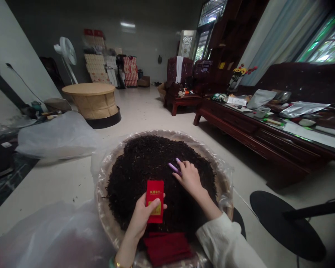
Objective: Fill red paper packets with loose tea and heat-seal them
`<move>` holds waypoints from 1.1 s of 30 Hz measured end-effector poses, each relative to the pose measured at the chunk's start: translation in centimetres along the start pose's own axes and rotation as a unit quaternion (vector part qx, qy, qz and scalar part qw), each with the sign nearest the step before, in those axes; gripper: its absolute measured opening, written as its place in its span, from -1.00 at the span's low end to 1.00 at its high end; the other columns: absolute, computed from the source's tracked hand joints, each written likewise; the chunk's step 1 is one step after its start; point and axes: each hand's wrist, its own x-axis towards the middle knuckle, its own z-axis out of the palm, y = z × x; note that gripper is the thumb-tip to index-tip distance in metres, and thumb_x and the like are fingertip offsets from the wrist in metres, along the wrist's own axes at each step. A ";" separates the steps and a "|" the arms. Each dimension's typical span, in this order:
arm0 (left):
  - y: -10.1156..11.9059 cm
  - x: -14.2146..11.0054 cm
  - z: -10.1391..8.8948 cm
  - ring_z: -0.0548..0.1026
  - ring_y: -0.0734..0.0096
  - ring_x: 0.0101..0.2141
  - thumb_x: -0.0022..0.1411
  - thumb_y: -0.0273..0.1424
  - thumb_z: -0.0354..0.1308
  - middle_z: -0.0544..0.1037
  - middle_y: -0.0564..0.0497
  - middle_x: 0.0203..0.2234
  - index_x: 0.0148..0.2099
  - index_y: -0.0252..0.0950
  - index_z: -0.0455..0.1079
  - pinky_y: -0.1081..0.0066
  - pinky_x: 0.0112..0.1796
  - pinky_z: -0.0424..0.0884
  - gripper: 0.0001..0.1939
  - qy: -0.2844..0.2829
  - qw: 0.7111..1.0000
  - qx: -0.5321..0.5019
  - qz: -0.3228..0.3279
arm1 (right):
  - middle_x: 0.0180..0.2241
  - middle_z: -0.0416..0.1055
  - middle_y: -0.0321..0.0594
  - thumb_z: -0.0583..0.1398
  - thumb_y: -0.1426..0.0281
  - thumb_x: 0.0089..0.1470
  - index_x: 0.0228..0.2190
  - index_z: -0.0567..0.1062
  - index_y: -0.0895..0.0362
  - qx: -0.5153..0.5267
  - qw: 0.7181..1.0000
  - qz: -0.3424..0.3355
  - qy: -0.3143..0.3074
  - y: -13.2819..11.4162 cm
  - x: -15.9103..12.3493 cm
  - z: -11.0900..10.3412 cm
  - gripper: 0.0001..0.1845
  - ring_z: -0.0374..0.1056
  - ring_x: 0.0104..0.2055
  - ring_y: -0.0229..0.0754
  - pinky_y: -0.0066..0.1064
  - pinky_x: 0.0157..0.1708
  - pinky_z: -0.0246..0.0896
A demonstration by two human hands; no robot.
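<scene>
My left hand (143,217) is closed round a small red packet (155,201) with gold print, held upright over a heap of dark loose tea leaves (145,163). The heap fills a wide round basket tray lined with clear plastic (226,178). My right hand (190,176) rests on the leaves just right of the packet, its fingers curled round a purple scoop (174,168) that pokes out to the left. A stack of more red packets (167,247) lies at the tray's near edge, below my hands.
Clear plastic bags lie at the left (58,136) and near left (44,238). A long dark wooden table (254,130) with silver pouches runs along the right. A round black base (287,223) sits on the floor at right. A round drum (92,98) and a fan (67,52) stand behind.
</scene>
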 end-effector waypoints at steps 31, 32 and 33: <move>0.5 0.3 -1.9 0.45 0.42 -0.52 -0.20 -0.42 0.36 0.51 0.07 -0.53 -0.32 -0.36 0.41 0.48 -0.47 0.35 -0.67 -0.112 0.975 0.189 0.041 | -0.54 0.51 -0.34 0.25 0.54 -0.18 -0.37 0.60 0.15 0.174 0.837 -0.370 -0.363 -6.2 1.9 -5.8 -0.77 0.33 -0.52 -0.33 -0.59 -0.49 0.11; 0.6 0.3 -2.0 0.46 0.41 -0.52 -0.20 -0.41 0.37 0.51 0.06 -0.53 -0.32 -0.37 0.41 0.47 -0.47 0.36 -0.67 -0.110 0.975 0.189 0.042 | -0.54 0.50 -0.35 0.25 0.56 -0.19 -0.39 0.60 0.16 0.187 0.836 -0.368 -0.363 -6.1 1.9 -5.8 -0.78 0.33 -0.51 -0.34 -0.60 -0.49 0.12; 0.7 0.3 -2.0 0.47 0.40 -0.52 -0.20 -0.40 0.37 0.52 0.06 -0.54 -0.32 -0.37 0.41 0.46 -0.47 0.36 -0.67 -0.108 0.976 0.187 0.042 | -0.54 0.49 -0.36 0.24 0.58 -0.19 -0.40 0.60 0.17 0.202 0.834 -0.363 -0.363 -6.0 2.0 -5.8 -0.78 0.33 -0.51 -0.34 -0.60 -0.49 0.12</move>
